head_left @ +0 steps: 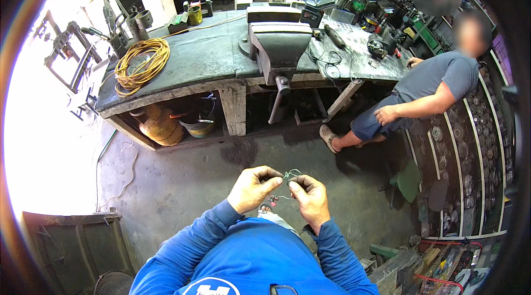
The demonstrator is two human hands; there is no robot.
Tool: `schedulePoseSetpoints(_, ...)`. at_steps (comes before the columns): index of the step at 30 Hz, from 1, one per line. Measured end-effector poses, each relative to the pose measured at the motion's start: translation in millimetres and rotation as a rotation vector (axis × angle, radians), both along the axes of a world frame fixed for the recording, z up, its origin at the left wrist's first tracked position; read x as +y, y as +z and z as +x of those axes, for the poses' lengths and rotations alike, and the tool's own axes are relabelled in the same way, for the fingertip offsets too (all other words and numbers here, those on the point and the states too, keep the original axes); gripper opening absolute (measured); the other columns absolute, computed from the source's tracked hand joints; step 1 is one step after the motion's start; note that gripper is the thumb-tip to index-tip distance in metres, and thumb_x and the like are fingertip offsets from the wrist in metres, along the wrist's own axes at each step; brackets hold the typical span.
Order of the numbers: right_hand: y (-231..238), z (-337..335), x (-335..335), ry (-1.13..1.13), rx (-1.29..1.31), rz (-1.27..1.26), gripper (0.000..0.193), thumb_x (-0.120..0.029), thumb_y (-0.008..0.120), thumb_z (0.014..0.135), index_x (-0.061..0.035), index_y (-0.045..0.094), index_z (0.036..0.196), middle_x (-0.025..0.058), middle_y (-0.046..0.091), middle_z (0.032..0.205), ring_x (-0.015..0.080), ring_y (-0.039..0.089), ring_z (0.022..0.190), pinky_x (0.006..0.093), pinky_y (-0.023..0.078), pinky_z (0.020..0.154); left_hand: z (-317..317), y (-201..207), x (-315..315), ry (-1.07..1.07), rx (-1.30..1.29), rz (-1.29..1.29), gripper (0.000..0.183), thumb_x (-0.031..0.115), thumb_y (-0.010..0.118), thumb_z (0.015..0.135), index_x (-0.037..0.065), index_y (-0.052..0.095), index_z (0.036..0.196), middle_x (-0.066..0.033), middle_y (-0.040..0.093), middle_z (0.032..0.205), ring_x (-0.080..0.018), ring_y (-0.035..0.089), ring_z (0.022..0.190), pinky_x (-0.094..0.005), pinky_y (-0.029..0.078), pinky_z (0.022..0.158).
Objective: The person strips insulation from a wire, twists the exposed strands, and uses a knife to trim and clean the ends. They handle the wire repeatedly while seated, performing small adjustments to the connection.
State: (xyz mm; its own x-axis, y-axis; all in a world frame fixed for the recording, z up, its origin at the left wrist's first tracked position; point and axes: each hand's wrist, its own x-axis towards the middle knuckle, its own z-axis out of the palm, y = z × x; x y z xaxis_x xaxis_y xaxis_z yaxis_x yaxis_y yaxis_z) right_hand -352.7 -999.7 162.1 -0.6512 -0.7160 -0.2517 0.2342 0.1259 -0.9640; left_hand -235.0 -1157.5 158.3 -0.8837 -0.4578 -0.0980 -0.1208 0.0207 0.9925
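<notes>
In front of my body, both hands meet over the floor at a thin, pale greenish wire [295,171] that is bent into small loops. My left hand [253,189] pinches it between thumb and forefinger. Close beside, my right hand [311,200] has its fingers closed on the same wire. A strand of it runs lower between the hands toward a small reddish piece [273,203], too small to make out. Whether the wire is bare metal or covered cannot be seen.
Ahead stands a workbench [204,46] with a large vise [279,40], a coiled yellow hose or cable [142,65] and a corded power tool [334,36]. A person [434,84] stands at its right end. A green stool [408,180] and part shelves [470,156] are at right.
</notes>
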Motion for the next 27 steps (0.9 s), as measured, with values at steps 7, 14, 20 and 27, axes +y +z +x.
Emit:
schedulePoseSetpoints(7,13,10,-6,0.092,0.173,0.052,0.013,-0.009,0.065,0.096,0.0021,0.069,0.102,0.0022,0.068,0.087,0.0077,0.059,0.074,0.0248,0.051,0.064,0,11,1,0.014,-0.088,0.463,0.028,0.018,0.069,0.095,-0.001,0.068,0.115,-0.0065,0.071,0.098,-0.0083,0.062,0.082,-0.0241,0.051,0.069)
schedulePoseSetpoints(14,7,6,-6,0.083,0.118,0.055,0.013,-0.009,0.067,0.095,0.0022,0.069,0.101,-0.0002,0.066,0.083,0.0063,0.057,0.074,0.0232,0.048,0.066,-6,6,1,-0.039,-0.017,0.195,0.025,0.019,0.066,0.097,-0.002,0.067,0.11,-0.0031,0.066,0.088,-0.0091,0.058,0.079,-0.026,0.05,0.072)
schedulePoseSetpoints(20,4,10,-6,0.043,0.083,-0.013,0.026,-0.01,0.069,0.095,0.0016,0.064,0.117,0.0012,0.066,0.082,0.0052,0.058,0.073,0.0222,0.048,0.068,-7,-1,1,-0.013,-0.026,0.142,0.02,0.017,0.064,0.095,-0.002,0.066,0.099,-0.0052,0.066,0.084,-0.0107,0.059,0.077,-0.028,0.05,0.069)
schedulePoseSetpoints(27,14,7,-15,-0.025,0.414,0.058,0.017,-0.016,0.067,0.097,0.0013,0.069,0.097,0.0043,0.067,0.075,0.0089,0.057,0.066,0.027,0.047,0.059,-4,1,-2,-0.098,-0.047,0.226,0.015,0.013,0.059,0.091,-0.001,0.064,0.092,-0.0024,0.061,0.076,-0.0098,0.055,0.071,-0.0284,0.048,0.064)
